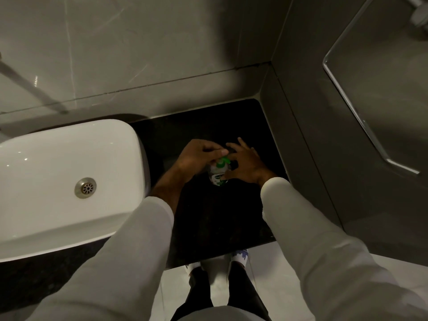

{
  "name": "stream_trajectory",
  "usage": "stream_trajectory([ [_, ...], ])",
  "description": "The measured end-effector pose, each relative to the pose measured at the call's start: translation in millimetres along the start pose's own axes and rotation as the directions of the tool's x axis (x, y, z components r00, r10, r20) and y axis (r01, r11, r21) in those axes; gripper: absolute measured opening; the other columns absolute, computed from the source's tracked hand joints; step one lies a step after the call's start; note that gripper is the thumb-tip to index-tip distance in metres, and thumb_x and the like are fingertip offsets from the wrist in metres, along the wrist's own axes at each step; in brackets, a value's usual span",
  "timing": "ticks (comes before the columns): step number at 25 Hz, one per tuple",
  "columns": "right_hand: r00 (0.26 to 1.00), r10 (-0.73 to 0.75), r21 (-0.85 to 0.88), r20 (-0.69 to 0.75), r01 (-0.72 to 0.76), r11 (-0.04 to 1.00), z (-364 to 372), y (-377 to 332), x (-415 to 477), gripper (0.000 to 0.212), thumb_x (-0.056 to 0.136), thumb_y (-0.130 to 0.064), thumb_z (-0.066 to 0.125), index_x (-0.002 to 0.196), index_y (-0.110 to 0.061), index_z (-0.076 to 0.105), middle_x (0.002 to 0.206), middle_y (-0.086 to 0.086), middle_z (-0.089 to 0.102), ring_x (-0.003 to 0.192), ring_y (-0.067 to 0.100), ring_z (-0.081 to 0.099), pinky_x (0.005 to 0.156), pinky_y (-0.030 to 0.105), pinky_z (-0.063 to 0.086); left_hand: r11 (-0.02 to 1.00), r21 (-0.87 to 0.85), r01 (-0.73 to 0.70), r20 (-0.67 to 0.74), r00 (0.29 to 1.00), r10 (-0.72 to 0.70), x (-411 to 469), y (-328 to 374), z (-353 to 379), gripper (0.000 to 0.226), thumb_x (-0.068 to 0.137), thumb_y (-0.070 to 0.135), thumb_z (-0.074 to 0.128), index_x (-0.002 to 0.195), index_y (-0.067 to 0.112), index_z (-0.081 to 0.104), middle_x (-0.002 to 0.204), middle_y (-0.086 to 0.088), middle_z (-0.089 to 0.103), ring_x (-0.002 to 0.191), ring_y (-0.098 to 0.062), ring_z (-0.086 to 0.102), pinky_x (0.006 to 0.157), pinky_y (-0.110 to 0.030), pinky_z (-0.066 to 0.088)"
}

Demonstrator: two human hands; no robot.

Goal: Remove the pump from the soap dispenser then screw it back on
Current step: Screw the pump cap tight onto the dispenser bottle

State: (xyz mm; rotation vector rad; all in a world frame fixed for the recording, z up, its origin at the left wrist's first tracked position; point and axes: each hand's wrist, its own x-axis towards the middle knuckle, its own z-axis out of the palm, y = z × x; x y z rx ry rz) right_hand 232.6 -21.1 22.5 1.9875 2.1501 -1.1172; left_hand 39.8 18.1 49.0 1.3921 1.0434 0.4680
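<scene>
A small clear soap dispenser (217, 176) with a white and green label stands upright on the black counter (208, 216). Its green pump (222, 161) sits on top. My left hand (196, 156) reaches over from the left, with thumb and fingers pinching the pump head. My right hand (245, 165) is at the bottle's right side, thumb against the body and the other fingers spread apart behind it. The bottle's neck is mostly hidden by the fingers.
A white basin (58, 181) with a metal drain (85, 187) lies to the left on the counter. Grey tiled walls stand behind and to the right. A glass shelf edge (361, 117) juts out at upper right. Below the counter edge are the floor and my feet.
</scene>
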Motion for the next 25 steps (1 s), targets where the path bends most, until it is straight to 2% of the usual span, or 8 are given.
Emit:
stream_trajectory([
  [3, 1.000, 0.001, 0.008, 0.004, -0.001, 1.000, 1.8, 2.0, -1.2, 0.066, 0.078, -0.055, 0.076, 0.137, -0.029, 0.062, 0.168, -0.007, 0.019, 0.158, 0.025, -0.007, 0.125, 0.059, 0.000, 0.995, 0.101, -0.004, 0.149, 0.989, -0.011, 9.1, 10.4, -9.6, 0.008, 0.094, 0.013, 0.073, 0.097, 0.015, 0.080, 0.080, 0.009, 0.080, 0.071, 0.002, 0.073, 0.067, -0.011, 0.056],
  [6, 1.000, 0.005, 0.000, -0.003, -0.005, 1.000, 2.9, 0.2, -3.4, 0.067, 0.077, -0.054, 0.077, 0.138, -0.030, 0.061, 0.168, -0.007, 0.021, 0.158, 0.026, -0.005, 0.125, 0.059, 0.002, 0.983, 0.181, -0.018, 0.296, 0.955, -0.037, 18.0, 17.7, -19.1, 0.015, 0.095, 0.013, 0.072, 0.093, 0.027, 0.079, 0.082, 0.015, 0.080, 0.074, 0.005, 0.073, 0.068, -0.010, 0.056],
  [11, 1.000, 0.017, 0.037, -0.019, -0.016, 0.999, 3.6, -3.3, -7.8, 0.065, 0.076, -0.051, 0.079, 0.135, -0.030, 0.063, 0.167, -0.005, 0.023, 0.158, 0.027, -0.002, 0.125, 0.060, 0.005, 0.961, 0.273, -0.047, 0.371, 0.927, -0.061, 25.3, 19.9, -24.4, 0.022, 0.091, 0.016, 0.076, 0.087, 0.038, 0.081, 0.085, 0.016, 0.081, 0.079, 0.005, 0.075, 0.071, -0.010, 0.056],
  [15, 0.999, 0.025, 0.062, -0.029, -0.023, 0.998, 9.2, -4.0, -12.9, 0.069, 0.074, -0.049, 0.082, 0.137, -0.029, 0.061, 0.167, -0.004, 0.025, 0.158, 0.026, 0.000, 0.125, 0.059, 0.006, 0.965, 0.261, -0.029, 0.381, 0.921, -0.075, 20.9, 13.7, -20.7, 0.008, 0.084, 0.027, 0.082, 0.090, 0.032, 0.084, 0.090, 0.012, 0.083, 0.085, 0.000, 0.077, 0.074, -0.009, 0.055],
  [18, 0.999, 0.034, 0.078, -0.043, -0.030, 0.996, 15.6, -6.6, -17.7, 0.074, 0.075, -0.050, 0.080, 0.141, -0.028, 0.056, 0.166, -0.002, 0.027, 0.158, 0.026, 0.002, 0.125, 0.059, 0.007, 0.967, 0.256, -0.010, 0.363, 0.928, -0.087, 11.3, 11.4, -17.7, 0.013, 0.077, 0.038, 0.084, 0.089, 0.034, 0.084, 0.090, 0.012, 0.083, 0.086, 0.000, 0.077, 0.075, -0.012, 0.056],
  [21, 0.999, 0.031, 0.061, -0.023, -0.029, 0.998, 15.0, -13.0, -21.4, 0.073, 0.075, -0.051, 0.079, 0.140, -0.028, 0.056, 0.166, 0.000, 0.027, 0.158, 0.027, 0.003, 0.124, 0.059, 0.009, 0.951, 0.308, -0.030, 0.339, 0.938, -0.080, 2.7, 10.7, -16.4, 0.011, 0.081, 0.033, 0.083, 0.090, 0.038, 0.083, 0.091, 0.018, 0.081, 0.087, 0.003, 0.076, 0.075, -0.014, 0.057],
  [24, 0.997, 0.073, 0.097, -0.005, -0.072, 0.993, 7.5, -14.8, -30.8, 0.091, 0.073, -0.044, 0.084, 0.152, -0.029, 0.041, 0.167, 0.003, 0.023, 0.158, 0.029, 0.003, 0.126, 0.056, 0.011, 0.948, 0.315, -0.042, 0.226, 0.974, -0.032, -5.2, 21.9, -21.7, 0.019, 0.081, 0.033, 0.084, 0.100, 0.034, 0.082, 0.098, 0.013, 0.081, 0.089, 0.000, 0.075, 0.075, -0.012, 0.056],
  [25, 0.995, 0.067, 0.142, -0.067, -0.057, 0.988, 6.9, -16.8, -42.2, 0.094, 0.073, -0.039, 0.085, 0.154, -0.027, 0.038, 0.167, 0.004, 0.023, 0.158, 0.029, 0.005, 0.126, 0.052, 0.014, 0.945, 0.322, -0.046, 0.156, 0.988, -0.005, -8.8, 26.7, -22.4, 0.023, 0.081, 0.034, 0.084, 0.104, 0.031, 0.081, 0.102, 0.010, 0.080, 0.090, -0.001, 0.074, 0.077, -0.014, 0.056],
])
